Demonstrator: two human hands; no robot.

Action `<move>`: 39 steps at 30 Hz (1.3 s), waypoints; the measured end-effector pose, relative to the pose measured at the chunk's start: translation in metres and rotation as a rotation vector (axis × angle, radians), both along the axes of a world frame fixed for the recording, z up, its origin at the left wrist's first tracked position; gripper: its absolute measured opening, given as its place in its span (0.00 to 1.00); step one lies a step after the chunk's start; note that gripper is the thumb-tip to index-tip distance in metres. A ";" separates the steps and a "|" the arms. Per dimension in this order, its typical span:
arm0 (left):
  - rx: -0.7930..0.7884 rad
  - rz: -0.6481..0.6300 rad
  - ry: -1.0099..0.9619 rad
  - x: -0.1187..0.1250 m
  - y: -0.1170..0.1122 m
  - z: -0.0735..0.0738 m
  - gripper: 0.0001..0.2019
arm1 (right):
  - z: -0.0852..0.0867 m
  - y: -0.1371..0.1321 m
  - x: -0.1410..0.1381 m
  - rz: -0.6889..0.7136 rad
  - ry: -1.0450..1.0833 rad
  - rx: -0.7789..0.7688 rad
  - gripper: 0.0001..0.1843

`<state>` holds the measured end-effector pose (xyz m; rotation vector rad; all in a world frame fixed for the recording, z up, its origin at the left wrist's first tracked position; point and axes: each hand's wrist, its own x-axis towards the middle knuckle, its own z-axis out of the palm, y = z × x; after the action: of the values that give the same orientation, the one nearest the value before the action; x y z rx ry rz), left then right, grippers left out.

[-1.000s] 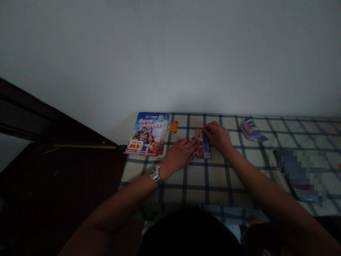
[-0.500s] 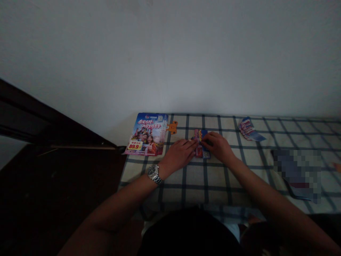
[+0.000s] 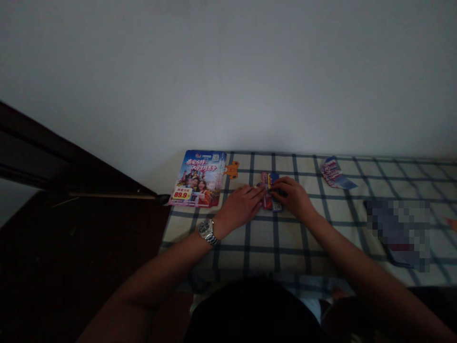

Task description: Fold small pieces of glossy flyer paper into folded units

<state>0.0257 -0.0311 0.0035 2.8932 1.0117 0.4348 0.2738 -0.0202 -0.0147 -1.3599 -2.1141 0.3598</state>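
A narrow folded leaflet [image 3: 268,180], red and blue, lies on the checked cloth [image 3: 285,238] between my hands. My left hand [image 3: 241,206], with a wristwatch, lies flat with its fingers stretched out, fingertips pressing the leaflet's left edge. My right hand [image 3: 291,196] rests on the leaflet's right side with its fingers curled down onto the paper, covering much of it. Whether those fingers pinch the paper or only press it is hard to tell in the dim light.
A stack of colourful flyers [image 3: 198,178] lies at the cloth's far left, with a small orange figure [image 3: 232,169] beside it. Another folded leaflet [image 3: 333,173] lies at the far right. A blurred patch [image 3: 402,228] covers something at right. Dark wooden furniture [image 3: 71,190] stands left.
My right hand has slid back along the leaflet toward me, from its far end to its middle. The left hand has stayed in place.
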 end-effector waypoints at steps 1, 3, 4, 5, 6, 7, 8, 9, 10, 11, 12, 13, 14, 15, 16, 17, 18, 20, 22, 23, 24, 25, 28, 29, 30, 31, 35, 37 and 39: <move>0.003 0.000 0.000 0.000 0.000 0.000 0.22 | -0.002 -0.001 0.001 0.000 -0.004 0.006 0.06; 0.007 -0.001 -0.001 0.000 0.000 -0.001 0.22 | -0.005 -0.004 0.003 0.001 -0.023 0.016 0.07; 0.009 0.000 -0.001 0.000 0.000 -0.001 0.22 | -0.007 -0.006 0.003 0.003 -0.033 0.022 0.08; 0.011 0.000 -0.003 0.000 0.000 -0.001 0.22 | -0.008 -0.008 0.004 0.006 -0.041 0.029 0.09; 0.014 0.003 -0.005 0.000 0.000 -0.002 0.22 | -0.008 -0.010 0.004 0.009 -0.045 0.039 0.11; 0.015 0.004 -0.008 0.000 0.000 -0.002 0.22 | -0.009 -0.013 0.004 0.011 -0.048 0.050 0.12; 0.017 0.003 -0.010 0.000 0.000 -0.002 0.22 | -0.009 -0.015 0.004 0.014 -0.053 0.059 0.13; 0.018 0.004 -0.012 0.000 0.000 -0.002 0.22 | -0.008 -0.017 0.005 0.019 -0.056 0.066 0.14; 0.018 0.006 -0.014 0.000 -0.001 -0.002 0.22 | -0.008 -0.020 0.005 0.026 -0.058 0.067 0.15; 0.017 0.006 -0.013 -0.001 -0.001 -0.002 0.22 | -0.007 -0.022 0.005 0.036 -0.059 0.062 0.15; 0.017 0.004 -0.010 -0.001 -0.001 -0.002 0.22 | -0.007 -0.023 0.006 0.044 -0.059 0.056 0.16; 0.016 0.002 -0.006 -0.001 -0.001 -0.002 0.22 | -0.006 -0.025 0.006 0.049 -0.058 0.048 0.16; 0.015 0.001 -0.002 0.000 -0.001 -0.002 0.22 | -0.005 -0.027 0.006 0.054 -0.058 0.039 0.17; 0.012 -0.001 0.002 0.000 -0.001 -0.002 0.22 | -0.005 -0.028 0.007 0.056 -0.057 0.033 0.17; 0.010 -0.003 0.006 0.000 -0.001 -0.002 0.22 | -0.005 -0.029 0.007 0.060 -0.055 0.031 0.18; 0.009 -0.001 0.008 0.000 0.000 -0.002 0.22 | -0.004 -0.030 0.007 0.066 -0.052 0.030 0.18; 0.008 0.002 0.009 0.000 0.000 -0.002 0.22 | -0.004 -0.031 0.008 0.074 -0.049 0.029 0.19; 0.011 0.007 0.007 0.000 -0.001 -0.002 0.22 | -0.003 -0.033 0.008 0.084 -0.043 0.032 0.21; 0.015 0.008 0.005 0.000 -0.001 -0.002 0.23 | -0.003 -0.034 0.008 0.088 -0.044 0.034 0.23; 0.017 0.007 0.005 0.000 -0.001 -0.002 0.23 | -0.003 -0.035 0.008 0.089 -0.048 0.033 0.24; 0.019 0.006 0.006 0.000 -0.001 -0.002 0.23 | -0.002 -0.035 0.008 0.092 -0.053 0.031 0.24; 0.021 0.007 0.005 0.000 -0.001 -0.001 0.23 | -0.002 -0.035 0.008 0.096 -0.059 0.028 0.25; 0.019 0.012 0.000 0.000 -0.001 -0.001 0.22 | -0.002 -0.036 0.008 0.100 -0.071 0.029 0.24; 0.016 0.013 -0.001 0.000 -0.001 -0.001 0.22 | -0.001 -0.036 0.008 0.100 -0.072 0.031 0.24; 0.014 0.011 -0.001 0.000 -0.001 -0.001 0.22 | -0.001 -0.036 0.007 0.100 -0.072 0.033 0.24; 0.013 0.009 -0.001 0.000 -0.001 -0.001 0.22 | 0.000 -0.036 0.007 0.101 -0.070 0.033 0.25; 0.012 0.005 -0.006 0.000 -0.001 -0.001 0.23 | 0.002 -0.035 0.007 0.103 -0.070 0.024 0.26; 0.010 0.004 -0.012 0.000 -0.001 -0.002 0.23 | 0.002 -0.035 0.007 0.112 -0.084 0.026 0.24; 0.009 0.002 -0.015 -0.001 -0.001 -0.003 0.23 | 0.002 -0.035 0.008 0.120 -0.094 0.030 0.21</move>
<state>0.0251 -0.0317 0.0009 2.8927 1.0138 0.4622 0.2815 -0.0554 -0.0124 -1.2585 -2.2764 0.3167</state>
